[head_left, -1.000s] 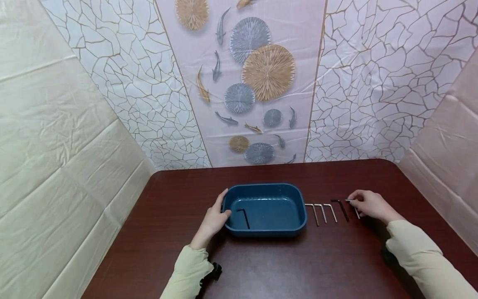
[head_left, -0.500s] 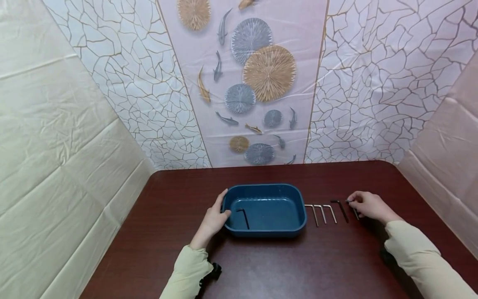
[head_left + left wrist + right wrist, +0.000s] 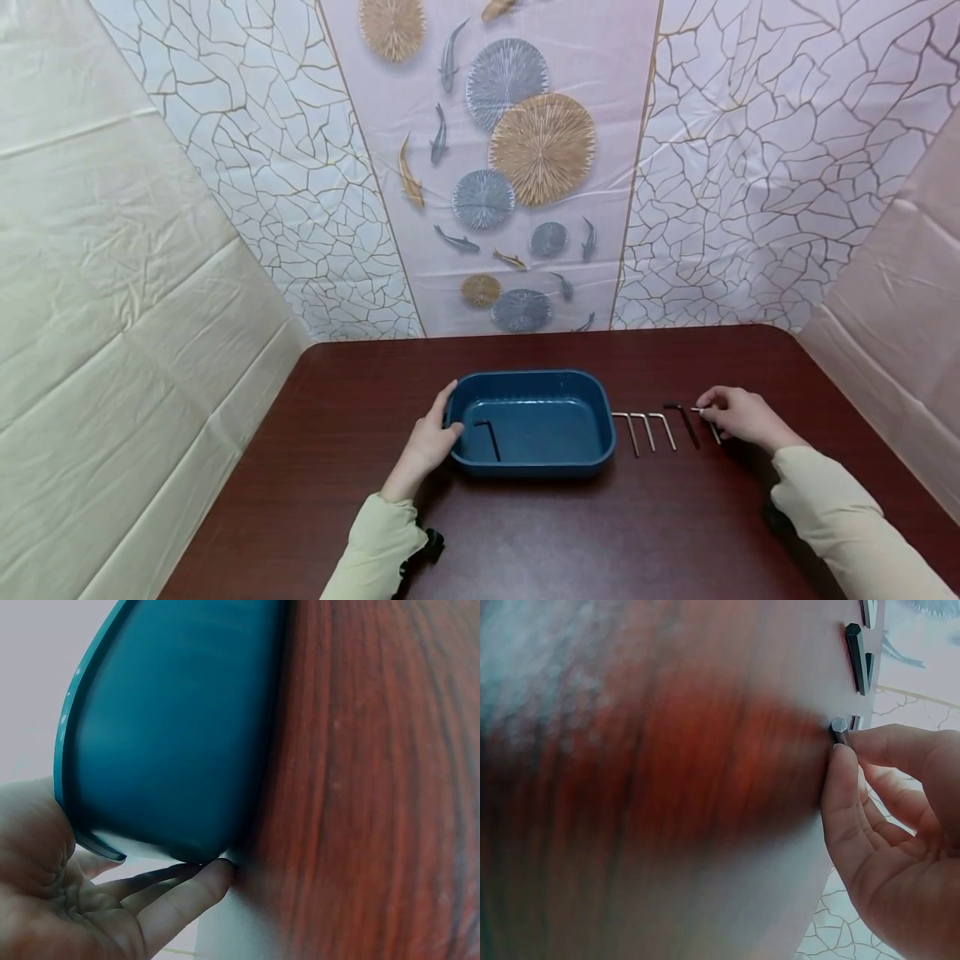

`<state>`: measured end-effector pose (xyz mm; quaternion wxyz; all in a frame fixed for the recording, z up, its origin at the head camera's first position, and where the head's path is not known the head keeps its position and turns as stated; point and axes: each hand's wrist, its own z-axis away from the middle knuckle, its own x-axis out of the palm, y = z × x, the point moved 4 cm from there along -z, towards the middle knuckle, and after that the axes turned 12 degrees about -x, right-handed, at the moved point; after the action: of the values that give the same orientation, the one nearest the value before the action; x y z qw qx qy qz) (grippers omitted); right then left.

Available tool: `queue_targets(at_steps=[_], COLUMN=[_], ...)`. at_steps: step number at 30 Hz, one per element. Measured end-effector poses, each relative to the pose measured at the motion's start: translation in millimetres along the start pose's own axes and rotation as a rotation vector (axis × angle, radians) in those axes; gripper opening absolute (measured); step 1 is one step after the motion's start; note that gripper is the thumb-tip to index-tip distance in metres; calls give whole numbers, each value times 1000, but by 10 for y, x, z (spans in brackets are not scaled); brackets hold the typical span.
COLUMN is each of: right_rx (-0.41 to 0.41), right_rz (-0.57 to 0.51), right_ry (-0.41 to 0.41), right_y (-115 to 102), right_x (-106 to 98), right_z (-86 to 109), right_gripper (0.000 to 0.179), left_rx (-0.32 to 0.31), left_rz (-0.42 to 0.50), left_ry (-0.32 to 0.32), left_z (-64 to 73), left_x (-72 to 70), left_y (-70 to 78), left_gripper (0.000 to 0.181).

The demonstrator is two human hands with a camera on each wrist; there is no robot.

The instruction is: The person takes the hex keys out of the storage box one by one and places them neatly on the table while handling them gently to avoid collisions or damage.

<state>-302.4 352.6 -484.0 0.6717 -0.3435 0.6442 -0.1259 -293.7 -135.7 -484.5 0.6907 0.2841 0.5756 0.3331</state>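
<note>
My left hand [image 3: 429, 439] grips the left end of a blue rectangular tray [image 3: 532, 469]; in the left wrist view the thumb side is at the rim and the fingers lie against the outer wall [image 3: 172, 727]. Inside the tray, toward its left, lies a black hex key [image 3: 493, 442]. On the right, my right hand [image 3: 742, 414] pinches a silver hex key [image 3: 715, 432] between thumb and forefinger. The hexagonal end of that hex key [image 3: 839, 724] shows at the fingertips in the right wrist view. Just left of this hand lies another black hex key [image 3: 687, 427].
Between the tray and the black key lie three silver hex keys, the left one [image 3: 632, 435] close to the tray's right wall. They rest on a dark red wooden table [image 3: 525, 533]. Patterned cloth [image 3: 540, 250] hangs behind the table's back edge.
My right hand stays by the right end of the row, and the silver hex key in its fingers has shifted slightly. The left hand and the tray hold their place.
</note>
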Motion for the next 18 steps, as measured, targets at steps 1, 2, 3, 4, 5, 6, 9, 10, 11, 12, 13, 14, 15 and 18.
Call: queue_targets(at_steps=[1,2,3,4,5,6,9,10,11,12,13,14,15,18], right_rx=[-1,-1,-1,0,2,5,14,17,21,24,25,27,27,21], right_rz=[2,3,5,7,8,8,6,3,-3,-11,-20,-29,-40,-59], right_ry=[0,-1,-2,-2,-1,-2,-8,-10,-11,-13,-14,-16,-18,-17], right_y=[-1,-3,-4,-7,-8,-9,-7,-7,-6,-8,-11,-15,-21,-48], right_x=[0,1,1,1,0,-1,-6,-10,-15,-21,-27,-34,-42,-69], right_z=[-1,-3,-5,-6,-8,-10,-16,-17,-18,-19,-19,-18,-15,-5], right_gripper=[15,15,16,16,16,17,18,19,19,20,20,21,21,23], left_rx=[0,2,3,4,5,6,8,6,6,5,11,11,11,7], left_rz=[-2,0,2,3,5,5,9,10,11,13,13,13,15,21], left_ry=[2,2,2,2,1,2,3,4,3,2,3,3,3,0], left_z=[1,3,5,7,9,12,19,22,24,25,25,26,27,28], left_x=[0,-1,-1,-2,-3,-5,-11,-13,-15,-15,-15,-15,-14,-13], left_y=[-2,-4,-6,-7,-6,-5,-3,0,3,5,7,10,11,12], left_gripper=[73,73,73,73,72,72,72,72,72,72,72,72,72,73])
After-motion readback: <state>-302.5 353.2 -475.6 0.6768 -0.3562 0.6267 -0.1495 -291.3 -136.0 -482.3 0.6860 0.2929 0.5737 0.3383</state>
